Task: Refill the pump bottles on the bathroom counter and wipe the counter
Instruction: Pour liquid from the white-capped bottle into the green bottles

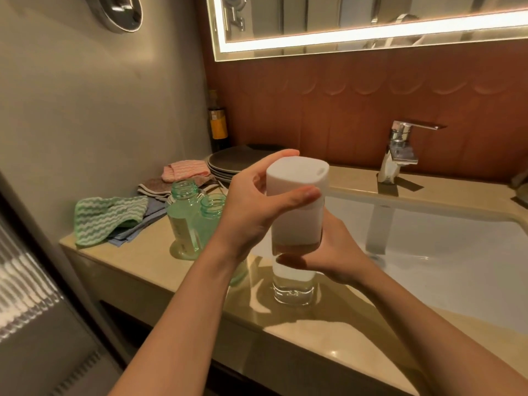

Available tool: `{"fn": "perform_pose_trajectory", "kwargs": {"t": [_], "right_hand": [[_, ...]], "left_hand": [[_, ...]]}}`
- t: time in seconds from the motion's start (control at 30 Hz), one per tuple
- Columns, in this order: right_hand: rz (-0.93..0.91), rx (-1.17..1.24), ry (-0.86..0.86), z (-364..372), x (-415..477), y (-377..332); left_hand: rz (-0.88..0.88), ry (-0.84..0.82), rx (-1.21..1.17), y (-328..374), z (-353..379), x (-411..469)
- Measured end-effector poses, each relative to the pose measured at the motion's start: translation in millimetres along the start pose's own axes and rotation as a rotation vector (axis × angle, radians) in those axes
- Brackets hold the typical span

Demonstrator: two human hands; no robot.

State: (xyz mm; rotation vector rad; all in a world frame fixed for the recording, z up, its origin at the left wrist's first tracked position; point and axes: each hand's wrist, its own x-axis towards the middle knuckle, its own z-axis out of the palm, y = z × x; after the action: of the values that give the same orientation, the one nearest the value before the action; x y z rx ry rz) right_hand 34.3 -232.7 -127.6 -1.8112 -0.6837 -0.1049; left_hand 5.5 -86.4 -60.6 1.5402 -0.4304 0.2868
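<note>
1. A first-person view looks down at a beige bathroom counter (160,270) with a white sink (443,252) set into it on the right.
2. A pump bottle (294,224) with a white upper body and a clear base stands on the counter, just beside the sink's left rim.
3. The left hand (251,207) grasps the bottle's white top, its thumb across the front and its fingers curled over the far side.
4. The right hand (334,252) grasps the bottle lower down, its fingers wrapped around where the white part meets the clear base.
5. Two green bottles stand uncapped just left of the hands: a taller one (183,218) and a shorter one (213,218) touching or nearly touching it.
6. Behind them, against the wall, lie a green striped cloth (105,218), a pink striped cloth (185,170) on folded grey ones, and a stack of dark plates (228,161).
7. A dark bottle with a yellow label (218,124) stands in the corner.
8. A chrome faucet (400,150) rises behind the sink, beneath a lit mirror (371,21).
</note>
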Motion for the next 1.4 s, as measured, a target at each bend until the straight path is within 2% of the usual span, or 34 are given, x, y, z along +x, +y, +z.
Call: {"fn": "perform_pose_trajectory", "kwargs": {"t": [0.23, 0.4, 0.47, 0.53, 0.6, 0.7, 0.8, 0.87, 0.97, 1.07, 1.13, 1.2, 1.33, 1.4], "right_hand": [[-0.009, -0.036, 0.046, 2, -1, -5], [-0.056, -0.141, 0.183, 9, -3, -8], [-0.052, -0.141, 0.193, 10, -2, -9], [-0.037, -0.143, 0.192, 9, -1, -9], [-0.031, -0.169, 0.188, 10, 0, -8], [-0.015, -0.165, 0.167, 9, 0, -7], [-0.013, -0.187, 0.142, 8, -1, -8], [-0.016, -0.184, 0.134, 8, -2, -9], [-0.009, -0.16, 0.152, 8, -1, -7], [-0.025, -0.16, 0.159, 8, 0, -6], [-0.027, -0.146, 0.173, 8, -1, -6], [-0.025, -0.136, 0.167, 7, -2, -7], [-0.023, -0.153, 0.126, 6, -3, -8], [-0.023, -0.162, 0.125, 8, -3, -7]], "left_hand": [[0.045, 0.112, 0.037, -4, 8, -3], [0.156, 0.422, 0.354, -6, 25, -4], [0.143, 0.43, 0.412, -8, 28, 0], [0.125, 0.379, 0.453, -7, 28, 4], [0.102, 0.243, 0.416, -4, 22, 7], [-0.01, -0.091, 0.139, 1, 0, 11], [-0.01, -0.248, -0.012, 6, -22, 11], [0.025, -0.229, -0.004, 9, -25, 8], [0.05, -0.043, 0.084, 10, -15, 9], [0.093, 0.175, 0.291, 6, 8, 12], [0.138, 0.233, 0.413, 4, 21, 14], [0.138, 0.13, 0.386, 5, 21, 15], [0.024, -0.293, 0.225, 17, -13, 13], [-0.004, -0.32, 0.214, 23, -25, 9]]}}
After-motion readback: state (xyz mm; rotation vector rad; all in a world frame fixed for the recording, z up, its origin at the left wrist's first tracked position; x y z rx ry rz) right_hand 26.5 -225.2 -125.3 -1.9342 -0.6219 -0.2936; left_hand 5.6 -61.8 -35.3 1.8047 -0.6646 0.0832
